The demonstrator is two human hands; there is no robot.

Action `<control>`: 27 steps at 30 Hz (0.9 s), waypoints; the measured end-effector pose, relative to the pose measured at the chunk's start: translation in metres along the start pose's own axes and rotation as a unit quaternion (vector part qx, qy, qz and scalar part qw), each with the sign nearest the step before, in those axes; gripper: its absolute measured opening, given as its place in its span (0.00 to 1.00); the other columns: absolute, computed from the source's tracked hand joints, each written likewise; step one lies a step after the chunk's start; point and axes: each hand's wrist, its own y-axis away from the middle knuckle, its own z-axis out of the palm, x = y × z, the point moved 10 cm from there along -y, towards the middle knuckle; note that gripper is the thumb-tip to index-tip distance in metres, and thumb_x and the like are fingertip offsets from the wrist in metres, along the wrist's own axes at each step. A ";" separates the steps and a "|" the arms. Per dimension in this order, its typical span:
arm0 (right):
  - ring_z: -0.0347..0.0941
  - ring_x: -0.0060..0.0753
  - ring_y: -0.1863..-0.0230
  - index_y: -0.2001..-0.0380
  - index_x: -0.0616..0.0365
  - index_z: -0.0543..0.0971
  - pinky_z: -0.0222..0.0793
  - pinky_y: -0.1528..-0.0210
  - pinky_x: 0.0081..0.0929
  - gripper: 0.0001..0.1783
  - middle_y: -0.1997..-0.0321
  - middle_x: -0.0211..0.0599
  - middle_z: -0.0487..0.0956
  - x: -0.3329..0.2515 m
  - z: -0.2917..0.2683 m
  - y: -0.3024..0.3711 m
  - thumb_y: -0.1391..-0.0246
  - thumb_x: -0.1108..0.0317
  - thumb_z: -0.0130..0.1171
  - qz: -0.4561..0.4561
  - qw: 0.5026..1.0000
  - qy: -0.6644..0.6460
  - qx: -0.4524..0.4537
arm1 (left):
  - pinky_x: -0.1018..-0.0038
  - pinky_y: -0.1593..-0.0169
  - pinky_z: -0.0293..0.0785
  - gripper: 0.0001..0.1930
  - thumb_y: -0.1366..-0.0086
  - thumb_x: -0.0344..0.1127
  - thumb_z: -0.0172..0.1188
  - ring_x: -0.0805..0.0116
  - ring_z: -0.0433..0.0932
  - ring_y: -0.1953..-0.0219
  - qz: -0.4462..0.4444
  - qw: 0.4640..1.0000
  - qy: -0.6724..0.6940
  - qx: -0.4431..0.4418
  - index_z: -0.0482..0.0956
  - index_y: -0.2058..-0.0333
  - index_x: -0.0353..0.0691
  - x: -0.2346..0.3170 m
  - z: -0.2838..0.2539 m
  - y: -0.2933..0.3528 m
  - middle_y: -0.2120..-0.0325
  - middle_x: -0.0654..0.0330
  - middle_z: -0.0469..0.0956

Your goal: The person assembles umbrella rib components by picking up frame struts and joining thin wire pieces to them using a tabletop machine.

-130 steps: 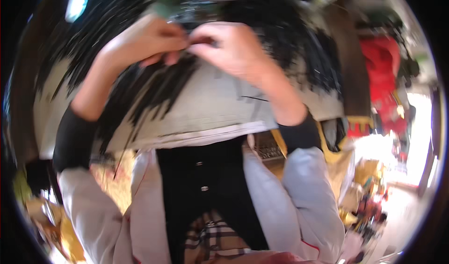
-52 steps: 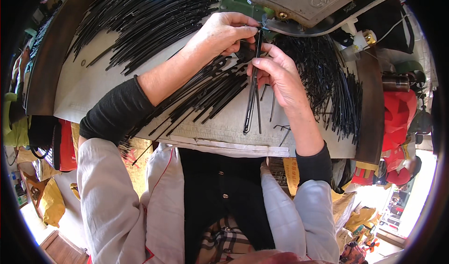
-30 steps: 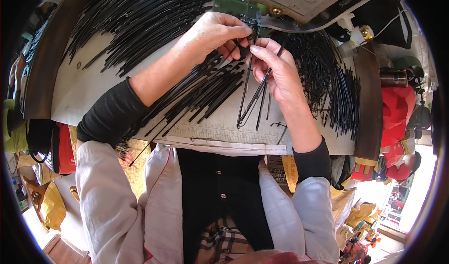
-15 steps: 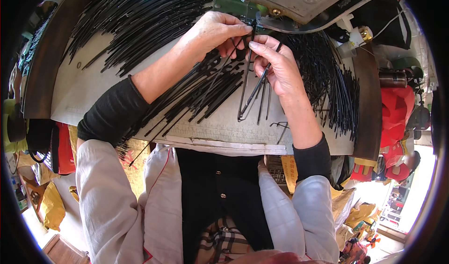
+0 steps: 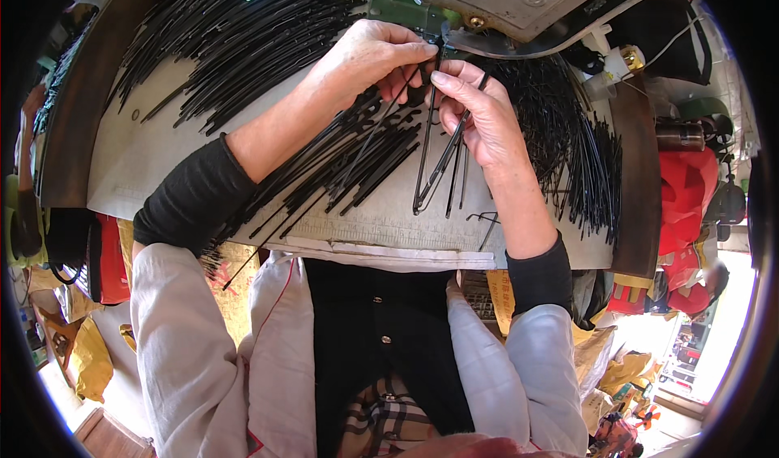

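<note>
My left hand (image 5: pixel 383 55) is closed in a pinch on the upper end of a thin black rod, right below the green machine part (image 5: pixel 395 0). Close beside it, my right hand (image 5: pixel 480 111) is closed around several thin black rods (image 5: pixel 439 168), which hang down from its fingers over the table. Two of them meet at their lower ends in a narrow V. Under my left forearm lies a loose bunch of black rods (image 5: pixel 375 162), some with hooked ends. My fingers hide the tips at the machine.
Large piles of black rods lie at the upper left (image 5: pixel 243 44) and right (image 5: pixel 560 125) of the pale tabletop (image 5: pixel 122 162). A grey metal machine cover (image 5: pixel 507 0) overhangs the far side. A dark wooden edge (image 5: pixel 637 182) bounds the right. A small bent piece (image 5: pixel 487 219) lies near the front.
My hands and the rods stay almost in place. At the far left rim, what looks like another person's arm has come into view.
</note>
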 end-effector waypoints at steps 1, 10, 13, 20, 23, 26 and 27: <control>0.65 0.18 0.83 0.66 0.64 0.75 0.58 0.82 0.14 0.13 0.76 0.34 0.74 -0.001 0.001 0.000 0.52 0.66 0.60 -0.004 1.000 0.000 -0.002 | 0.85 0.85 0.63 0.13 0.40 0.40 0.58 0.79 0.70 0.88 0.007 1.000 -0.002 -0.001 0.79 0.69 0.34 0.002 0.000 0.001 0.85 0.64 0.73; 0.65 0.18 0.84 0.65 0.64 0.75 0.58 0.82 0.13 0.15 0.76 0.34 0.75 0.002 -0.003 -0.004 0.53 0.65 0.61 0.004 0.999 0.041 0.010 | 0.85 0.85 0.63 0.13 0.39 0.40 0.57 0.79 0.70 0.88 0.010 1.000 -0.006 0.010 0.78 0.66 0.33 -0.001 -0.002 0.001 0.84 0.64 0.73; 0.65 0.18 0.84 0.65 0.64 0.75 0.58 0.82 0.13 0.15 0.76 0.33 0.75 0.003 -0.001 -0.004 0.54 0.64 0.61 0.000 1.000 0.025 0.012 | 0.85 0.85 0.64 0.14 0.39 0.40 0.57 0.79 0.70 0.88 0.013 1.000 -0.007 0.015 0.78 0.66 0.32 0.000 -0.001 0.003 0.84 0.64 0.73; 0.65 0.18 0.84 0.65 0.64 0.75 0.57 0.82 0.13 0.16 0.77 0.32 0.75 0.002 -0.001 -0.003 0.54 0.63 0.61 0.000 1.000 0.015 0.016 | 0.85 0.85 0.63 0.14 0.39 0.39 0.56 0.79 0.70 0.88 0.012 1.000 -0.016 0.018 0.78 0.66 0.32 0.001 0.000 0.002 0.85 0.64 0.72; 0.65 0.18 0.84 0.66 0.64 0.75 0.57 0.82 0.13 0.16 0.77 0.33 0.75 0.000 -0.001 -0.001 0.54 0.63 0.61 0.001 1.000 0.012 0.018 | 0.85 0.86 0.63 0.13 0.38 0.39 0.55 0.79 0.70 0.89 0.023 0.999 -0.020 0.018 0.78 0.66 0.32 0.003 0.001 0.003 0.85 0.64 0.72; 0.65 0.18 0.84 0.66 0.64 0.75 0.57 0.82 0.13 0.15 0.77 0.33 0.75 -0.006 0.000 0.001 0.54 0.64 0.61 -0.010 1.000 0.018 0.017 | 0.85 0.86 0.63 0.13 0.38 0.39 0.55 0.80 0.69 0.89 0.027 1.000 -0.006 0.015 0.78 0.66 0.32 0.009 0.002 0.004 0.85 0.64 0.72; 0.65 0.18 0.84 0.66 0.64 0.75 0.58 0.82 0.13 0.15 0.77 0.33 0.75 -0.003 0.000 0.000 0.54 0.64 0.61 -0.001 1.000 0.020 0.014 | 0.85 0.86 0.63 0.13 0.38 0.39 0.55 0.80 0.69 0.89 0.027 1.000 -0.005 0.015 0.78 0.66 0.32 0.007 0.001 0.005 0.85 0.64 0.72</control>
